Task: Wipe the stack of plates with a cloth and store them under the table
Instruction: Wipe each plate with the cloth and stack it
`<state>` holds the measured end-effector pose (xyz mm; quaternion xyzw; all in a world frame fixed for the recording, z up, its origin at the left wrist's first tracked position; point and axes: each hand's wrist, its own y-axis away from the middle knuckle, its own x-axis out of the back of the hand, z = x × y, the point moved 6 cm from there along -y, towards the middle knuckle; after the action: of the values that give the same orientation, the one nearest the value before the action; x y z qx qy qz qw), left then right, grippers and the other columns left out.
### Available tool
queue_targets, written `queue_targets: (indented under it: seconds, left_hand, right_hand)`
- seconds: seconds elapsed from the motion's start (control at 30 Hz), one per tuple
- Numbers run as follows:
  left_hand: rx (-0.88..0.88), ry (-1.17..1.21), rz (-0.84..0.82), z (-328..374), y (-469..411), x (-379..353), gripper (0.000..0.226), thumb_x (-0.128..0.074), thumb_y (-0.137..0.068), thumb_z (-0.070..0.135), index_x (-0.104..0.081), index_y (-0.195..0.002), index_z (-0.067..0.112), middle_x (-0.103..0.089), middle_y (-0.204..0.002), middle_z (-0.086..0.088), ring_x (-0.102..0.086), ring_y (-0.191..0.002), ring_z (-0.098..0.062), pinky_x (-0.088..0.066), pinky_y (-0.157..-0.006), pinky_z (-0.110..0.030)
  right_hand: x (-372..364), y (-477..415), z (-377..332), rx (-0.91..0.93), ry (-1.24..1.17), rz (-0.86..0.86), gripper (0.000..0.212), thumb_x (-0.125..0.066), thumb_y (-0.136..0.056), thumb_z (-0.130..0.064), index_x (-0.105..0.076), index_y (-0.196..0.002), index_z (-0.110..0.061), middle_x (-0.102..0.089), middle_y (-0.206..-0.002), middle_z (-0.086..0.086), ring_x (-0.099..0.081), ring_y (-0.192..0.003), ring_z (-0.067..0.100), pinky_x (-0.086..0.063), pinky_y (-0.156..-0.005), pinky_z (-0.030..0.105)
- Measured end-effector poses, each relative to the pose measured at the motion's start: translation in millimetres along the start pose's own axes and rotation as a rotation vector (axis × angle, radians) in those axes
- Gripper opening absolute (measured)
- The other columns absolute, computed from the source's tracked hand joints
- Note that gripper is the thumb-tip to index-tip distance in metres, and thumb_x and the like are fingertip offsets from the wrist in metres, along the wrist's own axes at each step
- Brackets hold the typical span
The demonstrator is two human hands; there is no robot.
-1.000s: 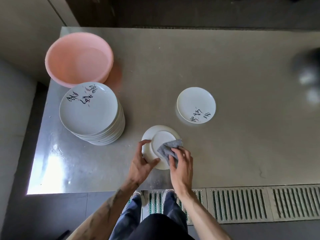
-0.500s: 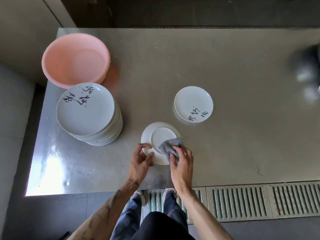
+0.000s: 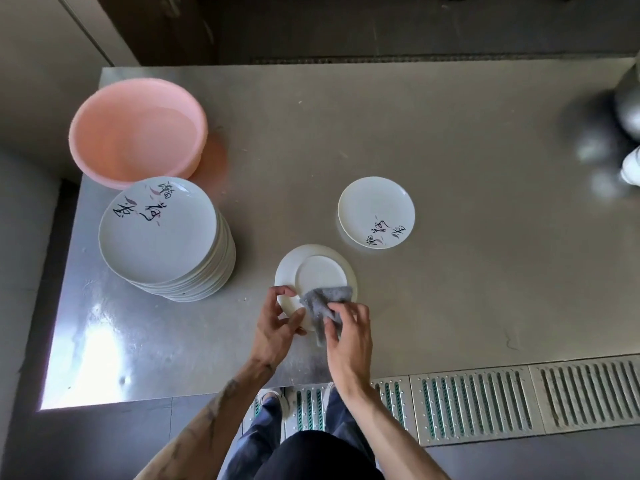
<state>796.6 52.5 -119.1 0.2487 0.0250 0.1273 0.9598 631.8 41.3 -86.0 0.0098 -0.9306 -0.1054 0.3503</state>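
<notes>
Steel table [image 3: 450,161] (glare at its left corner) beside slatted floor grating [image 3: 485,403]

Shiny metal stuff [image 3: 628,109] at the right edge was blurry and cut off, couldn't tell what. The cloth [image 3: 323,304] hid the near rim of the flipped plate [image 3: 318,271].

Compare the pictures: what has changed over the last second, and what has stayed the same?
The right hand has slid the cloth a little across the upturned plate, towards its near rim. The left hand still grips its left edge. Nothing was let go. The stack, lone plate and basin stayed put.
</notes>
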Motion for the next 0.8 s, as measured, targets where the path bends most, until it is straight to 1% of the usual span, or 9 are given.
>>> queue_targets:
  seconds: [0.13,0.23,0.3,0.4,0.53,0.6,0.7,0.73,0.8]
  left_hand:
    - [-0.034,0.05,0.097,8.0,1.3,5.6,0.039,-0.066,-0.094,-0.007,-0.044,-0.119,0.012,-0.065,-0.099,-0.021,-0.064,-0.073,-0.022,-0.055,-0.063,-0.035]
    - [-0.115,0.086,0.136,28.1,-7.6,12.3,0.046,-0.068,-0.093,-0.007,-0.042,-0.117,0.023,-0.052,-0.077,-0.019,-0.046,-0.071,-0.028,-0.043,-0.067,-0.043]
    - [-0.163,0.102,0.136,45.4,-17.2,14.8,0.048,-0.073,-0.089,0.004,-0.041,-0.113,0.029,-0.057,-0.073,-0.013,-0.046,-0.069,-0.024,-0.043,-0.066,-0.04]
    - [-0.229,0.056,0.135,71.3,-35.0,15.1,0.043,-0.073,-0.084,0.014,-0.046,-0.113,0.029,-0.063,-0.07,0.003,-0.053,-0.07,-0.023,-0.047,-0.068,-0.038]
    - [-0.331,-0.183,0.161,108.0,-61.7,4.5,0.019,-0.075,-0.085,0.028,-0.064,-0.1,0.033,-0.076,-0.087,0.004,-0.071,-0.08,-0.02,-0.057,-0.075,-0.039]
    - [-0.391,-0.312,0.188,124.4,-72.7,-7.3,0.015,-0.074,-0.087,0.032,-0.067,-0.101,0.032,-0.076,-0.089,0.008,-0.073,-0.081,-0.014,-0.058,-0.073,-0.034]
    - [-0.438,-0.408,0.211,137.6,-84.5,-28.9,0.011,-0.074,-0.091,0.024,-0.071,-0.102,0.024,-0.074,-0.086,0.019,-0.068,-0.077,-0.002,-0.056,-0.074,-0.031]
    - [-0.449,-0.459,0.227,139.6,-87.8,-34.9,0.009,-0.074,-0.092,0.023,-0.07,-0.1,0.023,-0.073,-0.084,0.018,-0.067,-0.076,-0.003,-0.055,-0.076,-0.033]
    - [-0.482,-0.565,0.236,142.5,-94.4,-45.8,0.006,-0.072,-0.094,0.025,-0.069,-0.099,0.022,-0.073,-0.082,0.009,-0.067,-0.076,-0.016,-0.054,-0.076,-0.039]
  right_hand:
    - [11.6,2.2,2.5,0.035,-0.045,-0.019,0.018,-0.067,-0.095,-0.007,-0.07,-0.109,-0.018,-0.057,-0.108,-0.009,-0.061,-0.098,0.008,-0.042,-0.089,0.009]
    - [31.7,-11.1,12.1,0.006,-0.028,0.024,0.018,-0.067,-0.094,-0.005,-0.071,-0.108,-0.015,-0.058,-0.105,-0.007,-0.061,-0.096,0.012,-0.043,-0.088,0.014]
    - [43.6,-22.7,18.7,-0.021,-0.013,0.046,0.018,-0.067,-0.094,-0.006,-0.071,-0.109,-0.015,-0.056,-0.106,-0.007,-0.061,-0.096,0.013,-0.045,-0.087,0.019]
    - [57.8,-40.3,26.9,-0.029,0.014,0.072,0.016,-0.067,-0.094,-0.006,-0.071,-0.107,-0.015,-0.054,-0.104,-0.007,-0.061,-0.096,0.016,-0.045,-0.086,0.022]
    - [64.5,-51.1,34.0,-0.033,0.027,0.074,0.017,-0.067,-0.095,-0.007,-0.071,-0.109,-0.016,-0.053,-0.105,-0.007,-0.063,-0.097,0.018,-0.052,-0.088,0.03]
    - [65.4,-52.1,35.8,-0.028,0.028,0.067,0.018,-0.067,-0.095,-0.008,-0.071,-0.11,-0.017,-0.055,-0.106,-0.006,-0.063,-0.097,0.017,-0.052,-0.089,0.031]
    - [66.8,-53.9,38.9,-0.032,0.026,0.061,0.019,-0.067,-0.096,-0.008,-0.071,-0.112,-0.018,-0.055,-0.107,-0.005,-0.062,-0.097,0.016,-0.052,-0.09,0.028]
    - [67.4,-54.8,39.9,-0.037,0.024,0.061,0.02,-0.067,-0.096,-0.008,-0.071,-0.112,-0.018,-0.054,-0.107,-0.006,-0.062,-0.097,0.015,-0.051,-0.09,0.026]
    - [68.9,-57.1,41.5,-0.046,0.021,0.061,0.02,-0.067,-0.096,-0.008,-0.071,-0.113,-0.019,-0.054,-0.106,-0.007,-0.062,-0.097,0.014,-0.049,-0.09,0.022]
